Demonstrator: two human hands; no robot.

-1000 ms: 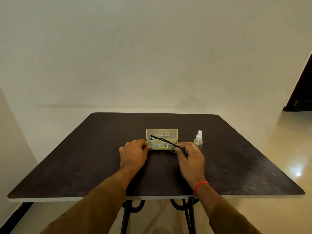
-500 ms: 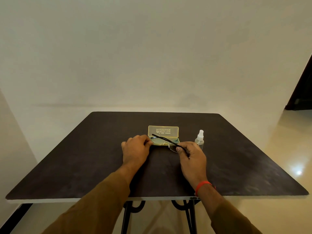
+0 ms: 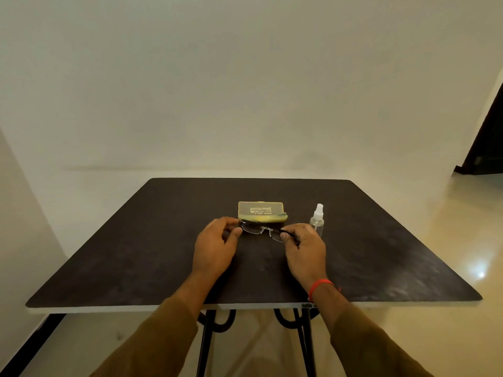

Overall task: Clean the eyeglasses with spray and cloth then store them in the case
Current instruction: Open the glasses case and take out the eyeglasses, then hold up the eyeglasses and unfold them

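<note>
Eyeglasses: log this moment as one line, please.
eyeglasses: held by both ends, in front of case | left hand: pinches one end | right hand: pinches other end | spray bottle: upright, right of case | case: open

- The yellow case (image 3: 261, 210) has a few short lines of dark print on its lid, with a small emblem at the left end of the larger line.
- The print looks upside down from here (and is small and soft besides), so no word, brand or number can be read.
</note>
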